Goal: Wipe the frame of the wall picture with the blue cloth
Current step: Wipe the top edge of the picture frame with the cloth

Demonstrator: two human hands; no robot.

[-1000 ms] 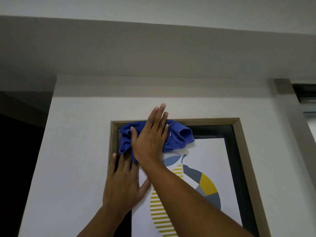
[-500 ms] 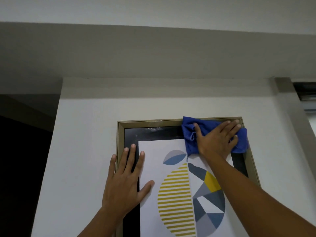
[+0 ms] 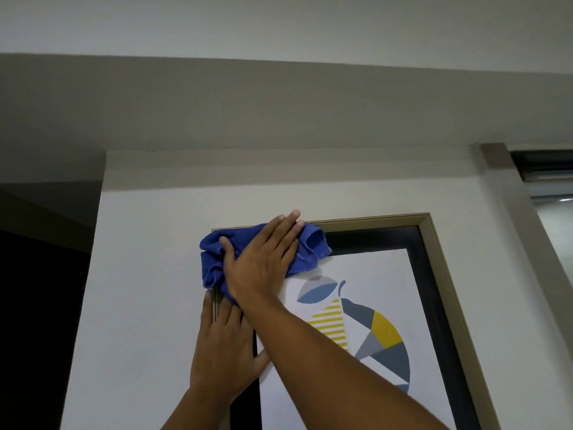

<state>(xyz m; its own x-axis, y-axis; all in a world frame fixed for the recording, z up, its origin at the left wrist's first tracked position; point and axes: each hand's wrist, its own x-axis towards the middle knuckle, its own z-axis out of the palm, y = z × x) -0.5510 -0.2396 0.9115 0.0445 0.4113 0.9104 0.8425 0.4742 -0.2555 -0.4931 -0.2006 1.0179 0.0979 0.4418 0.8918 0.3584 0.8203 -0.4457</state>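
Note:
The wall picture has a thin gold frame, a dark inner border and a print of a striped, faceted pear shape. My right hand lies flat with fingers spread on the crumpled blue cloth, pressing it over the frame's top left corner. The cloth hides that corner. My left hand rests flat on the frame's left side just below the cloth, fingers pointing up, partly covered by my right forearm.
The picture hangs on a white wall under a grey ceiling beam. A dark opening lies to the left of the wall. A window frame shows at the far right.
My right hand slid the blue cloth along the top of the frame, from the left corner to the right corner and back to the left corner. My left hand stayed on the left side.

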